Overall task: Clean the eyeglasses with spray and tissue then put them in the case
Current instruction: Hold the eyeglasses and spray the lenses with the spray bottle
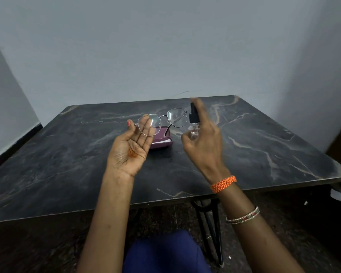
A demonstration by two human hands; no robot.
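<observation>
Thin metal-framed eyeglasses (162, 120) are held up above the table by my left hand (133, 146), palm up, fingers behind the left lens and thumb at the temple hinge. My right hand (203, 138) grips a small clear spray bottle (194, 131) with a black nozzle (193, 114), index finger raised over the top, nozzle facing the right lens. The hand is motion-blurred. A maroon glasses case (162, 141) lies on the table behind my left hand, partly hidden by it. No tissue is visible.
The dark marble-patterned table (67, 164) fills the middle of the view, with its near edge in front of my lap. Grey walls stand close behind and to both sides. Black metal table legs (211, 229) show below the edge.
</observation>
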